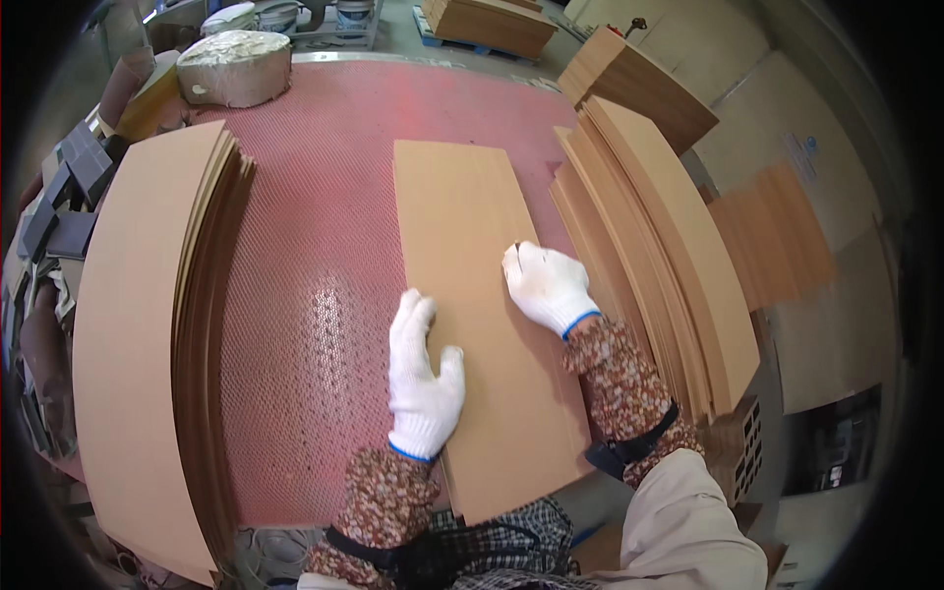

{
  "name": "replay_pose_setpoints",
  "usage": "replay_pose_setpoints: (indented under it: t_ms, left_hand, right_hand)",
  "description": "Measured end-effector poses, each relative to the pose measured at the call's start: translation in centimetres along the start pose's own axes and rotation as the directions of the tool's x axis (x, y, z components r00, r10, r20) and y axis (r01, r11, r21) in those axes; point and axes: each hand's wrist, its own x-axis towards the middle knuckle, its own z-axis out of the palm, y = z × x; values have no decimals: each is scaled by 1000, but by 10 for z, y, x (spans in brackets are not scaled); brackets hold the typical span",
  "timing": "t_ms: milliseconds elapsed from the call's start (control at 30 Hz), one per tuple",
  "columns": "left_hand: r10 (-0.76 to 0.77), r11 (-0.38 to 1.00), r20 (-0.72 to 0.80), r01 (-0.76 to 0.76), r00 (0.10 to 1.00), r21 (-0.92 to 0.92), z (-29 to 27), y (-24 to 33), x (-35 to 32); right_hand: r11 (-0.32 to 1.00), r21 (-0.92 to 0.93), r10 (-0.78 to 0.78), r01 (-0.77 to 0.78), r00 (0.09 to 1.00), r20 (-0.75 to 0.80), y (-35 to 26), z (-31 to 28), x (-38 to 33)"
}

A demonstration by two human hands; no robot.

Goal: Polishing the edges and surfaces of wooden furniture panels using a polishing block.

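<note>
A long tan wood-look board (472, 206) lies lengthwise in front of me on a red, dimpled table surface (305, 216). My left hand (423, 379), in a white knit glove with a blue cuff, is over the board's left edge. Its fingers are stretched out and the thumb stands apart. My right hand (551, 285), gloved the same way, is over the board near its right edge. Its fingers are curled and pressed together. A small dark spot shows at the fingertips, but what they hold, if anything, I cannot make out.
A tall stack of similar boards (138, 334) stands at the left, another stack (669, 256) at the right. Further back are a wrapped round bundle (236, 69), buckets (354, 15) and boards on a blue pallet (492, 25). Dark offcuts (74, 206) pile up at far left.
</note>
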Motion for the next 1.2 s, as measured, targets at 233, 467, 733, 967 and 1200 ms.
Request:
replay_pose_setpoints:
  t_ms: [233,467,733,967,1200]
  left_hand:
    - [48,999,10,-48,999,-6,2,-6,7]
    - [32,994,10,-31,999,-100,0,-15,1]
    - [46,979,-12,-47,999,-198,3,-15,0]
    - [32,979,-13,-34,999,-201,1,-14,-2]
    - [25,986,-18,-27,1000,-164,6,-12,-4]
  right_hand:
    - [997,77,-21,23,999,-25,-6,-18,-191]
    - [998,65,-2,-1,999,49,-25,-36,-334]
    - [970,231,84,-71,995,-45,-46,-44,-329]
    - [986,164,26,-31,999,29,-50,-40,-329]
    - [994,54,-99,100,995,-23,-43,-32,-270]
